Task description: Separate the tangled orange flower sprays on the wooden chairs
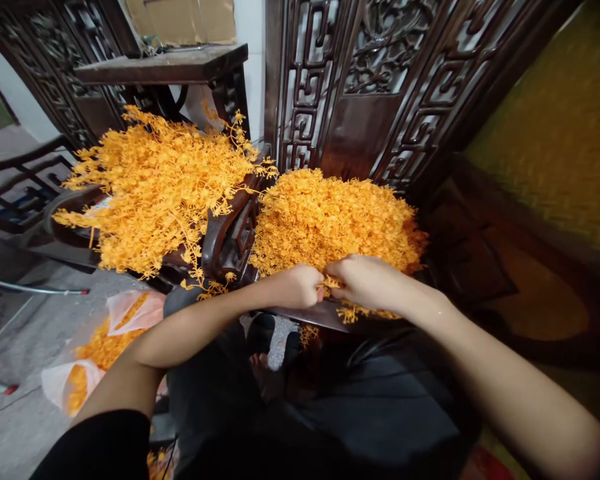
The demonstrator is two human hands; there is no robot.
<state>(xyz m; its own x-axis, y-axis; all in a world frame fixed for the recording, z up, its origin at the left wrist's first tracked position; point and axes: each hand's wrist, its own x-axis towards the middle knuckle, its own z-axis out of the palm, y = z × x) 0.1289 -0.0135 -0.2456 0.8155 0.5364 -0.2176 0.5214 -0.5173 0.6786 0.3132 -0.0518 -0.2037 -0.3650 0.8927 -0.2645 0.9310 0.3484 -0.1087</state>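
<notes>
Orange plastic: brittle-looking branching sprigs, heaped in two piles and spilled into bags on the floor.
Left hand: closed in a narrow pinch on a sprig, knuckles up, at the near edge of the right pile.
Right hand: also closed on the same sprig, fingertips meeting the left hand's; the two hands touch over it.
Sprig: held between both hands, just above the front lip of the chair seat, touching the pile behind it.
Left pile: looser, whole branches sticking out, resting on a second dark seat beside the carved armrest.
Counts: two hands, two piles, two floor bags with orange pieces inside, one carved screen behind, one shelf at upper left.
Risk, spill: the right pile sits right at the seat's edge; a tug on the held sprig may drag tangled neighbours off onto the lap or floor, judging by strands already hanging below the lip.
Risk, breakage: thin twigs interlock, so pulling the hands apart too hard could snap a piece in the wrong place.
Risk, left pile: stray branches overhang the armrest and could slide off if knocked by the left forearm.
Unclear: how many pieces are in the pinch; the fingers hide it.
</notes>
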